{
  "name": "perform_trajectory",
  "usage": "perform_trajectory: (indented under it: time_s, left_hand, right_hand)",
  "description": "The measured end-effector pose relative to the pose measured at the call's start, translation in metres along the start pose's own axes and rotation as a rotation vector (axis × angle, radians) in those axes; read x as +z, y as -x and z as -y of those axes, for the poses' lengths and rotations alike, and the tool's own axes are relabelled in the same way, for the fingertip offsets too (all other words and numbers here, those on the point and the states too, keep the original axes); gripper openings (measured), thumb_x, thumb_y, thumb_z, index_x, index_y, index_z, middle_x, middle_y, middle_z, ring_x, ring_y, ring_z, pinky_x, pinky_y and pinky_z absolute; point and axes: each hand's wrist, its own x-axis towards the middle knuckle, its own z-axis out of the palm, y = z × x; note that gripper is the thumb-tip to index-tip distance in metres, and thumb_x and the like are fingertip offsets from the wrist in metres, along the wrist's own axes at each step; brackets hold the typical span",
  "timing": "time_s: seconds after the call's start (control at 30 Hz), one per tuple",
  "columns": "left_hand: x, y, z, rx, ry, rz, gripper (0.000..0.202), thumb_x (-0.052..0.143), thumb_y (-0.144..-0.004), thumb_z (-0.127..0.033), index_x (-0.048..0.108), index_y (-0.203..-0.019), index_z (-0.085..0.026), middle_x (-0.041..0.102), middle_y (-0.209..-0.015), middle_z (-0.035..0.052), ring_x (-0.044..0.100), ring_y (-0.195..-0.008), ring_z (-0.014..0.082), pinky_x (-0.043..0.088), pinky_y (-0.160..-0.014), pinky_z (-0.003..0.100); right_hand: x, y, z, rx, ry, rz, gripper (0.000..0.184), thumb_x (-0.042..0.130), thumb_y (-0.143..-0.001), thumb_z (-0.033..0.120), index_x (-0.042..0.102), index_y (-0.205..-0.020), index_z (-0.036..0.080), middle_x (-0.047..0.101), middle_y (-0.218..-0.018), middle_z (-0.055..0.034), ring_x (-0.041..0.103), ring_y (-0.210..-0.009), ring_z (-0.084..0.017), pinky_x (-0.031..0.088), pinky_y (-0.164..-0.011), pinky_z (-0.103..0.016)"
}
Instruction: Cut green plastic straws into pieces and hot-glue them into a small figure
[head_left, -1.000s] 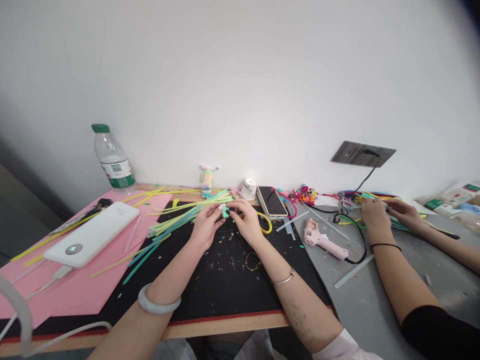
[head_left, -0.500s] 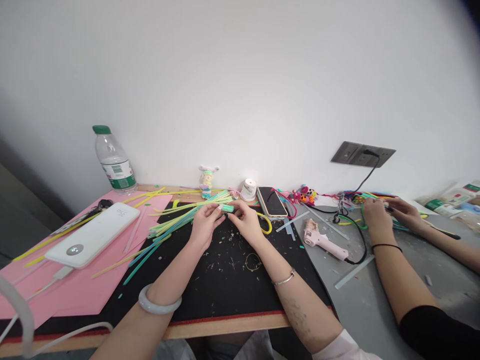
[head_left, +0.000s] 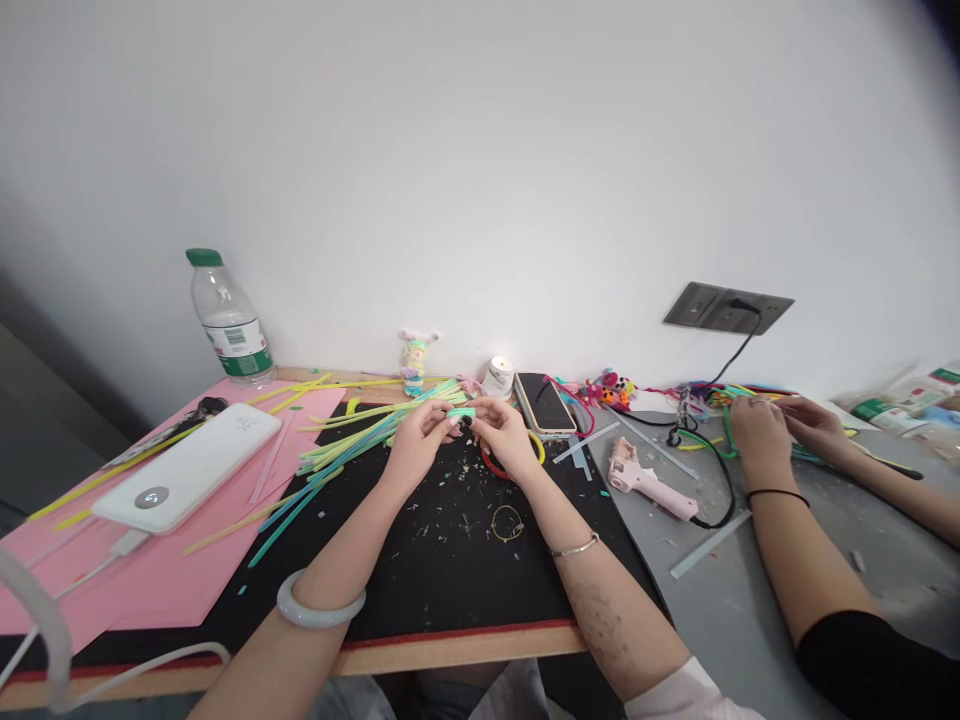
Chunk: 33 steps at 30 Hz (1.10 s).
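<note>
A small bright green piece [head_left: 461, 411], perhaps coiled pipe cleaner, is pinched between both hands above the black mat [head_left: 450, 590]. My left hand [head_left: 420, 437] closes its thumb and fingers on the left end. From the other side, my right hand [head_left: 504, 438] grips the right end, fingers bent. Something small and black shows just below the green piece; I cannot make out what it is. Beneath my right hand a red and yellow loop [head_left: 538, 450] is partly hidden. Left of my hands lies a bundle of green, yellow and blue pipe cleaners [head_left: 322, 470].
A white power bank [head_left: 191, 470] lies on pink sheets [head_left: 217, 560]; a bottle [head_left: 232, 325] stands behind. Along the wall are a fuzzy doll [head_left: 413, 362], a white cup [head_left: 499, 378] and a phone [head_left: 545, 404]. A glue gun [head_left: 649, 485] lies rightward, near another person's hands [head_left: 780, 435].
My hands have drawn closer together around the green piece, which has shifted slightly right and turned level. More of the red loop now shows under my right hand.
</note>
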Motion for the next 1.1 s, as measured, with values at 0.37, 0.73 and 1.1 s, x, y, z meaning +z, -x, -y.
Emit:
perform_trajectory:
  time_s: [0.37,0.73,1.1]
  left_hand:
    - [0.0015,0.0012,0.0020,-0.006,0.067,-0.029,0.021,0.070,-0.067,-0.033,0.059,-0.076,-0.017,0.063,-0.065,0.0021,0.062,-0.064,0.0167,0.048,-0.063,0.029]
    - [0.0023,0.0018,0.0025,0.045,0.003,-0.040,0.017,0.068,-0.067,-0.026,0.062,-0.081,-0.020,0.064,-0.078,0.0028,0.062,-0.077,0.0187,0.047,-0.071,0.030]
    - [0.0033,-0.0004,0.0065,-0.081,0.066,-0.016,0.027,0.066,-0.070,-0.037,0.058,-0.088,-0.018,0.063,-0.073,0.0025,0.060,-0.063,0.0142,0.051,-0.064,0.029]
  right_hand:
    - [0.0000,-0.0007,-0.0027,-0.018,-0.037,0.021,0.023,0.067,-0.071,0.036,0.058,-0.084,0.018,0.053,-0.057,0.0043,0.049,-0.045,-0.008,0.045,-0.042,-0.021]
    - [-0.0004,-0.0017,-0.0060,0.024,-0.037,-0.003,0.026,0.067,-0.071,0.037,0.058,-0.086,0.017,0.056,-0.060,0.0028,0.051,-0.048,-0.008,0.047,-0.047,-0.022]
    - [-0.0026,-0.0023,-0.0088,0.043,-0.097,-0.013,0.025,0.072,-0.066,0.032,0.062,-0.085,0.018,0.062,-0.073,0.0006,0.056,-0.057,-0.009,0.052,-0.056,-0.023]
